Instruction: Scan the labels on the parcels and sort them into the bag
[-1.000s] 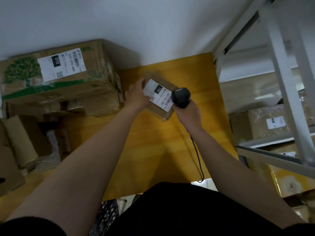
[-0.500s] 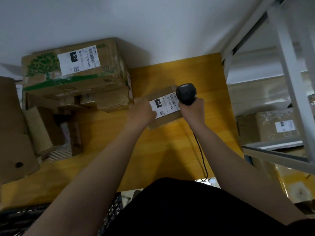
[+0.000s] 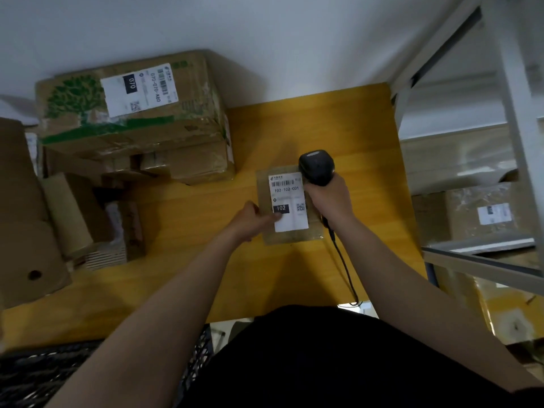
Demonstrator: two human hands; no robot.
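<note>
A small brown parcel (image 3: pixel 266 231) with a white label reading 102-102-001 sits over the yellow table (image 3: pixel 191 260), label up. My left hand (image 3: pixel 250 220) grips its left edge, thumb on the label. My right hand (image 3: pixel 329 200) is closed around a black corded barcode scanner (image 3: pixel 316 167), whose head is at the parcel's far right corner, beside the barcode. No bag is in sight.
A large carton labelled 070 (image 3: pixel 132 113) tops a stack of boxes at the far left. More cardboard (image 3: pixel 26 216) leans at the left edge. A white metal shelf rack (image 3: pixel 506 119) with parcels stands right. A black mesh crate (image 3: pixel 32 375) is below the table's near edge.
My left hand has turned the parcel so the label now stands upright to me, and brought it closer. The scanner has stayed at the label's barcode end. The head view has shifted.
</note>
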